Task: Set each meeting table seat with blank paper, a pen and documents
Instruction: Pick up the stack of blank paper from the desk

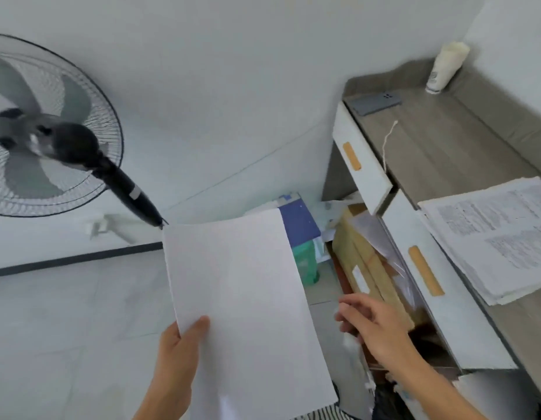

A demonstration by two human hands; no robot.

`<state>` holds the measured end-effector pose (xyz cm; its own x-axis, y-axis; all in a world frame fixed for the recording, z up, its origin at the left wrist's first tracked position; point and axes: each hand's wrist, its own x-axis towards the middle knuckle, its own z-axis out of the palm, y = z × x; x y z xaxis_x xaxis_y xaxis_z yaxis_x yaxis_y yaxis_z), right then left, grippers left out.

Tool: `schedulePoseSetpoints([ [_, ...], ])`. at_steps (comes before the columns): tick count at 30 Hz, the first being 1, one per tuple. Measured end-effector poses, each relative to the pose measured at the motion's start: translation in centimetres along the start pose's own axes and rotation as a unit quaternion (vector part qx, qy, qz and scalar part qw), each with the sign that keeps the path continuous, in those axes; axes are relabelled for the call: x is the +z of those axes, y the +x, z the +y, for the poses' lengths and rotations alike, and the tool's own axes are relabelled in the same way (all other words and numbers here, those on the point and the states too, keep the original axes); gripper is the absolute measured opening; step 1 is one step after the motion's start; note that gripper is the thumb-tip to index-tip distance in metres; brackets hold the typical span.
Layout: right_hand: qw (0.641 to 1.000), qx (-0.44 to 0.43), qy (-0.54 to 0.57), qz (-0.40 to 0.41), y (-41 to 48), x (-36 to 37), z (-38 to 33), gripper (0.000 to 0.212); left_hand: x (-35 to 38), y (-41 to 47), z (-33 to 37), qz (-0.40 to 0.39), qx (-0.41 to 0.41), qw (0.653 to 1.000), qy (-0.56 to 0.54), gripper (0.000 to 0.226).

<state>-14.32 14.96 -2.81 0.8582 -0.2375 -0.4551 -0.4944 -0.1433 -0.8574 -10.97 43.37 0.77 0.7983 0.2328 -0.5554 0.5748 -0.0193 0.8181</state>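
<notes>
My left hand point(175, 356) holds a stack of blank white paper point(245, 310) by its lower left edge, thumb on top, so the sheets stand up in front of me. My right hand point(372, 319) hovers just right of the paper with fingers loosely spread and nothing in it, over brown boxes point(366, 262) under the desk. A pile of printed documents point(499, 237) lies on the grey desk top point(439, 153) at the right. No pen is visible.
A standing fan point(48, 131) fills the left, close to the paper's top corner. White drawer fronts point(360, 159) hang open off the desk. A phone point(377, 103) and a white cup stack point(445, 68) sit at the desk's back. A blue and green package point(302, 237) stands on the floor.
</notes>
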Motion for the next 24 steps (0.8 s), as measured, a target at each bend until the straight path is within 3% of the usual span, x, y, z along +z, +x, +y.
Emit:
schedulePoseSetpoints([
  [9,0.976,-0.099,-0.087,-0.175,-2.9,18.2,-5.2,0.011,-19.2,-3.1,-5.7,0.205,-0.028,0.969,-0.135,0.007],
  [12,0.955,-0.119,-0.124,-0.242,-4.6,25.6,-5.8,0.012,-26.0,-4.6,-7.6,0.259,-0.018,0.951,-0.166,0.015],
  [18,0.906,-0.143,-0.192,-0.348,-7.1,36.7,-8.0,0.010,-35.4,-7.0,-10.9,0.336,-0.050,0.910,-0.239,0.013],
  [24,0.845,-0.166,-0.251,-0.442,-6.7,49.8,-11.0,0.011,-43.4,-6.9,-13.1,0.436,-0.067,0.836,-0.327,0.012],
])
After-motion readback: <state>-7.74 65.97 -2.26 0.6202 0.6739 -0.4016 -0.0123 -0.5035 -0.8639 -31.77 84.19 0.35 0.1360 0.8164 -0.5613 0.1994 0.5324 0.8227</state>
